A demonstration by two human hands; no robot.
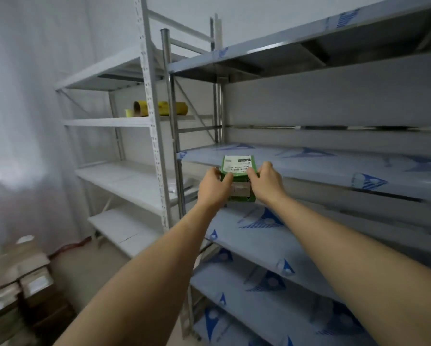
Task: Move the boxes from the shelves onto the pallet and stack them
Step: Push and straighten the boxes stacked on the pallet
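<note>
A small green box [238, 166] with a white printed label on top sits at the front left edge of a steel shelf [334, 168] covered in blue-printed film. My left hand [214, 187] grips its left side and my right hand [265, 183] grips its right side, fingers curled over the top edge. Both arms reach forward from the bottom of the view. A stack of brown and white boxes [17, 283], blurred, stands at the lower left on the floor; whether a pallet lies under it is hidden.
A white shelf unit [124, 176] stands to the left of the steel rack, with yellow rolls [159, 108] on an upper level. More film-covered shelves [271, 245] lie below the box. A pale curtain [22, 121] hangs at the left. A red cable [69, 248] runs along the floor.
</note>
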